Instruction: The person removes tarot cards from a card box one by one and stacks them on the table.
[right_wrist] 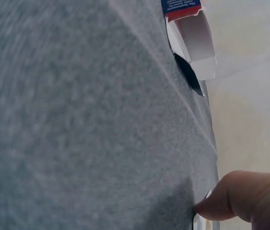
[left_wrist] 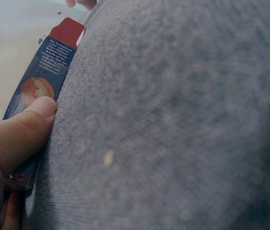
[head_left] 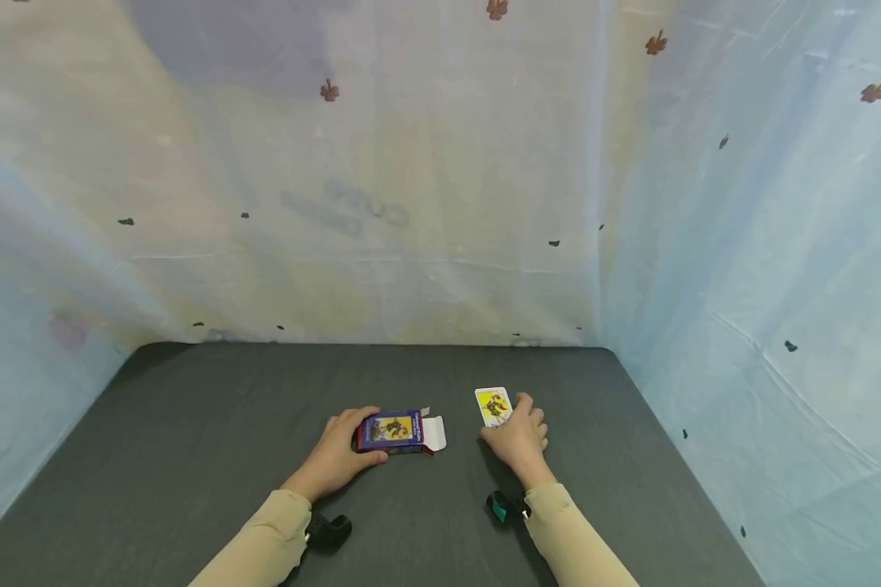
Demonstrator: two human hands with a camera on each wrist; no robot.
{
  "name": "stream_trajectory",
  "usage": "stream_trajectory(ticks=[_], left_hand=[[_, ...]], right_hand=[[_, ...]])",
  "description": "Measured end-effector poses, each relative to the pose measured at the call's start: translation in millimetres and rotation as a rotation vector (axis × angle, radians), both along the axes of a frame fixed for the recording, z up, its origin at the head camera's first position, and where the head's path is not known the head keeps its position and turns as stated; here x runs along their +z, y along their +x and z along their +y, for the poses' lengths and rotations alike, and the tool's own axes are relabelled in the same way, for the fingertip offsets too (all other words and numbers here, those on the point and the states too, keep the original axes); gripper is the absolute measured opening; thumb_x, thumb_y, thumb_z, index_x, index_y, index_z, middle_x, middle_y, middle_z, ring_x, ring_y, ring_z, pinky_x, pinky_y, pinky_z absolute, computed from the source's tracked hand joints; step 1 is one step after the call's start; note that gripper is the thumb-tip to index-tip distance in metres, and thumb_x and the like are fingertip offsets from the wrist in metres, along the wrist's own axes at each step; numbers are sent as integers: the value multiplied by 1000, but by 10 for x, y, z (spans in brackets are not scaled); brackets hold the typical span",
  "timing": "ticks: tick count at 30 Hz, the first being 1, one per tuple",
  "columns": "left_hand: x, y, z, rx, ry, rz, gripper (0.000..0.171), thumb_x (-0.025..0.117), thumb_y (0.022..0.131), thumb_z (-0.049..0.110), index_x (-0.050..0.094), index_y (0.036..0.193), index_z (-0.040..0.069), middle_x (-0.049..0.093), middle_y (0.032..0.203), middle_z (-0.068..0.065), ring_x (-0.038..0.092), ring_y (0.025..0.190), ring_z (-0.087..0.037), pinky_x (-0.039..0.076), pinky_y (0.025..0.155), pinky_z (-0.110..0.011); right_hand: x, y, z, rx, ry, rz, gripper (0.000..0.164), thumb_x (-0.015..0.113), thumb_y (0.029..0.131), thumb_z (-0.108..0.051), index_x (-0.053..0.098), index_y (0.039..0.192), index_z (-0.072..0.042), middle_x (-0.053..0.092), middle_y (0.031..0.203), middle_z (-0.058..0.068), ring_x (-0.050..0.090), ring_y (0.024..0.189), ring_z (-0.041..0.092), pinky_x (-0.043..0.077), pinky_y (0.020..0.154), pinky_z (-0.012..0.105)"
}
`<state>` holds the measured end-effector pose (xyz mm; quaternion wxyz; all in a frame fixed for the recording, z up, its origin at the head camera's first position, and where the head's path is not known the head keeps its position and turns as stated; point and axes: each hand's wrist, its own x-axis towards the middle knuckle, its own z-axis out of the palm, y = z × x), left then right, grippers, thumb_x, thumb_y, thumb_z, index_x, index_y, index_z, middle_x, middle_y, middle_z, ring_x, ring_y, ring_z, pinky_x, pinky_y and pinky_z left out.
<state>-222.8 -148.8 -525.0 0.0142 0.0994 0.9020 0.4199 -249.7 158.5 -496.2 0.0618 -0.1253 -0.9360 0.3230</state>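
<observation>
Gripping the open box [head_left: 391, 430] with left hand [head_left: 339, 458], probably for steadiness; with right hand [head_left: 520, 440], holding yellow-faced card [head_left: 493, 404] by edges.

Lane of bare dark tabletop [head_left: 440, 522] between the box [head_left: 392, 430] and the picture card [head_left: 493, 406], passable from the far sheet [head_left: 440, 269] down between the two wrist-worn devices; the box's white flap [head_left: 434, 434] juts into it. Box's left end blocked by the left hand [head_left: 343, 448], card's near side by the right hand [head_left: 517, 438]; open tabletop beyond both toward the sheet.
</observation>
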Motion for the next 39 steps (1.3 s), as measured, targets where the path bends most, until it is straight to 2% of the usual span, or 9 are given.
stream_trajectory(ticks=[7,11,15,18,24,31,39], left_hand=[[-20,-3,-11,12,-1,0,78,82,77,39,45,144,26,43,141,-3,36,124,-25,37,97,-52],[-23,-7,-15,9,-8,9,78,82,77,38,44,145,25,43,141,-3,36,124,-25,36,98,-52],[-17,-2,-14,12,-14,15,78,82,77,37,45,145,24,44,140,-3,36,124,-25,36,99,-52],[-7,8,-7,16,-9,14,78,82,77,36,45,144,23,44,140,-4,36,124,-25,36,99,-52],[0,18,6,12,-4,20,77,82,78,35,45,144,23,45,140,-3,37,124,-24,36,99,-51],[-4,8,17,13,-12,28,77,82,77,37,46,144,24,45,139,-2,37,122,-24,36,98,-51],[-13,-10,19,18,-12,28,78,82,77,38,46,144,24,45,139,-2,38,122,-24,37,97,-51]], right_hand=[[-36,-22,-2,-4,-7,19,92,80,71,-22,28,145,-3,38,120,28,40,104,44,29,88,60],[-11,-8,-51,0,4,75,84,78,75,-25,33,143,-1,41,118,26,42,103,40,28,86,57],[12,13,-151,90,-55,162,64,75,83,-30,48,133,-1,51,115,19,48,102,34,29,86,54],[10,21,-221,184,-131,183,52,72,87,-30,55,127,-3,59,112,14,54,100,29,32,87,53],[-19,50,-326,288,-253,137,54,72,87,-35,55,128,-4,61,110,9,57,98,24,46,83,44],[-82,48,-456,445,-351,137,45,70,90,-27,55,125,-3,61,109,9,54,96,23,44,83,40],[-174,38,-525,508,-409,80,40,67,92,-24,55,125,-4,60,107,6,51,92,18,43,79,35]])
